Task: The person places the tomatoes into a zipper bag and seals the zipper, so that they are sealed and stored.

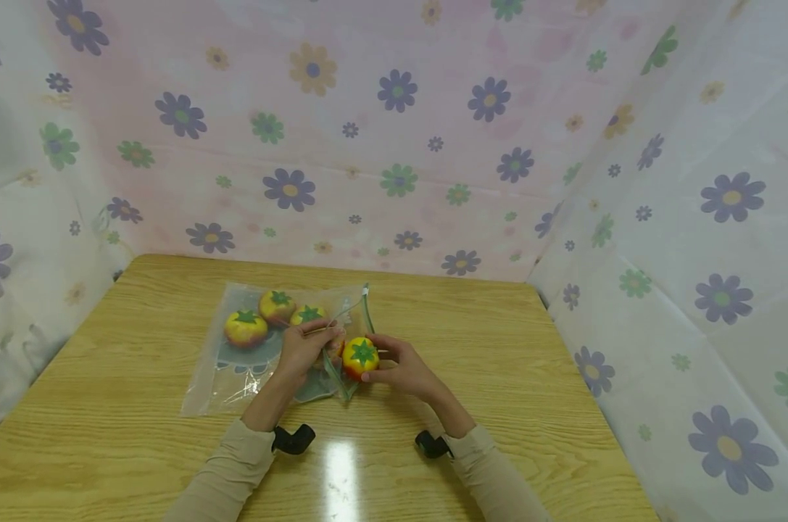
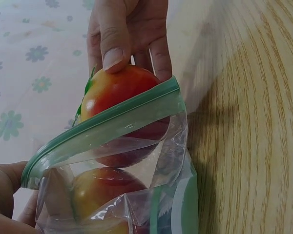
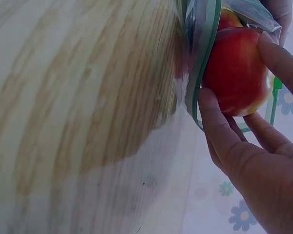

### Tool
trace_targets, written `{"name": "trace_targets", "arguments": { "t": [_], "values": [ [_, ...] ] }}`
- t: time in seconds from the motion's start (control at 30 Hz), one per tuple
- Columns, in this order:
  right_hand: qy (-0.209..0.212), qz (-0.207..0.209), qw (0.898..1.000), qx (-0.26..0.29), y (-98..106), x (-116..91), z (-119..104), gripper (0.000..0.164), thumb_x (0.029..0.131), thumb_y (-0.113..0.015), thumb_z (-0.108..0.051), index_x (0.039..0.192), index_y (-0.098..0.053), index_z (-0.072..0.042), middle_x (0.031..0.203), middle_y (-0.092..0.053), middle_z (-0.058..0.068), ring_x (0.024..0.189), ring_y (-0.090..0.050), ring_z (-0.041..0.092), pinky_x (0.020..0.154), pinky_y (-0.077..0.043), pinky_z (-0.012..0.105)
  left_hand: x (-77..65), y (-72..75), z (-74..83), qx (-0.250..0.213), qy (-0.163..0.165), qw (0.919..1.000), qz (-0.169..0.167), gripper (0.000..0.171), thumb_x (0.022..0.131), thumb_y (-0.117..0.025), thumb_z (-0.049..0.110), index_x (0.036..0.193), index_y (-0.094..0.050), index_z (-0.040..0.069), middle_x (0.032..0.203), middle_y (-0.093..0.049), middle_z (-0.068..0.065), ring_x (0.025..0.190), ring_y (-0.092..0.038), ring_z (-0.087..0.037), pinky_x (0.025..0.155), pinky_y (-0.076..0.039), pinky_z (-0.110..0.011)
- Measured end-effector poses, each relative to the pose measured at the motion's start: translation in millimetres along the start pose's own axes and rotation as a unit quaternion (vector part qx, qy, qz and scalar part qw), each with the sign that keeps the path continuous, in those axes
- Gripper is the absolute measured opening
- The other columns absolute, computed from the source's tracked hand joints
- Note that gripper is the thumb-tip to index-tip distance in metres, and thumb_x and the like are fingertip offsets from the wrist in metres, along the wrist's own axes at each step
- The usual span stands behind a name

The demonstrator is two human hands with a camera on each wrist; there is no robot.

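Observation:
A clear zip bag [image 1: 201, 384] with a green zip edge lies flat on the table, its mouth toward the right. Inside it are several yellow-red toy tomatoes [image 1: 245, 329] with green leaf tops. My left hand [image 1: 300, 353] pinches the bag's edge at the mouth and holds it apart. In my right hand [image 1: 403, 368] is another toy tomato [image 1: 361, 358], gripped between thumb and fingers, right at the mouth. The left wrist view shows this tomato [image 2: 122, 87] partly behind the green zip strip [image 2: 107, 119], with one more just below it in the bag.
The wooden table [image 1: 498, 348] spreads out on all sides of the bag. Flower-printed cloth [image 1: 394, 138] hangs behind it and along both sides. A black wrist camera [image 1: 293, 439] is strapped to the left wrist, and another [image 1: 433, 444] to the right.

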State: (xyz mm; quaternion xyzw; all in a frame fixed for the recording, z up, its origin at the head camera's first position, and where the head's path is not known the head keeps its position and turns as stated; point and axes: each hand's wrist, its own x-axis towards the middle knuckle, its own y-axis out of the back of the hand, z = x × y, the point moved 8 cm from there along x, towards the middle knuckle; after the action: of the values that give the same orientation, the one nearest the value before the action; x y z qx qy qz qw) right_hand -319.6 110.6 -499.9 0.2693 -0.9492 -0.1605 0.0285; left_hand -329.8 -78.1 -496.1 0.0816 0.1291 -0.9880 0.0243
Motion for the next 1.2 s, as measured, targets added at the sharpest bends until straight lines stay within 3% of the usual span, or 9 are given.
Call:
{"name": "trace_targets", "arguments": {
  "t": [0.37,0.6,0.83,1.2],
  "values": [
    [0.013,-0.006,1.000,-0.027,-2,0,-8,0.070,0.091,-0.078,-0.008,0.152,-0.044,-0.004,0.152,-0.048,0.016,0.130,-0.055,0.039,0.103,-0.053,0.047,-0.8,-0.5,-0.2,-0.012,-0.002,0.9999,-0.007,0.039,0.097,-0.068,0.003,0.133,-0.059,-0.011,0.102,-0.077,-0.008,0.062,-0.069,-0.003,0.060,-0.057,-0.017],
    [0.011,-0.029,0.999,-0.032,-3,-1,-10,0.070,0.093,-0.075,-0.008,0.154,-0.041,-0.003,0.153,-0.047,0.017,0.132,-0.053,0.038,0.105,-0.052,0.046,-0.7,0.0,-0.3,-0.001,-0.012,0.9999,-0.011,0.037,0.097,-0.068,0.004,0.131,-0.061,-0.010,0.116,-0.074,-0.015,0.062,-0.067,-0.003,0.061,-0.055,-0.018],
    [0.015,-0.031,0.999,-0.028,-4,1,-8,0.071,0.094,-0.074,-0.010,0.155,-0.039,-0.002,0.155,-0.045,0.015,0.133,-0.053,0.037,0.104,-0.053,0.043,-1.0,-1.2,-2.1,-0.006,-0.003,0.9999,-0.014,0.038,0.097,-0.068,0.004,0.132,-0.059,-0.009,0.103,-0.078,-0.008,0.063,-0.068,-0.005,0.060,-0.055,-0.019],
    [0.029,-0.010,0.999,-0.045,-3,10,-11,0.072,0.092,-0.077,-0.007,0.154,-0.040,0.001,0.154,-0.047,0.017,0.129,-0.056,0.038,0.100,-0.055,0.045,-1.9,-3.6,-3.0,-0.013,0.007,0.9997,-0.018,0.038,0.097,-0.069,0.006,0.131,-0.058,-0.007,0.102,-0.078,-0.008,0.063,-0.068,-0.006,0.058,-0.055,-0.019]
  ]
}}
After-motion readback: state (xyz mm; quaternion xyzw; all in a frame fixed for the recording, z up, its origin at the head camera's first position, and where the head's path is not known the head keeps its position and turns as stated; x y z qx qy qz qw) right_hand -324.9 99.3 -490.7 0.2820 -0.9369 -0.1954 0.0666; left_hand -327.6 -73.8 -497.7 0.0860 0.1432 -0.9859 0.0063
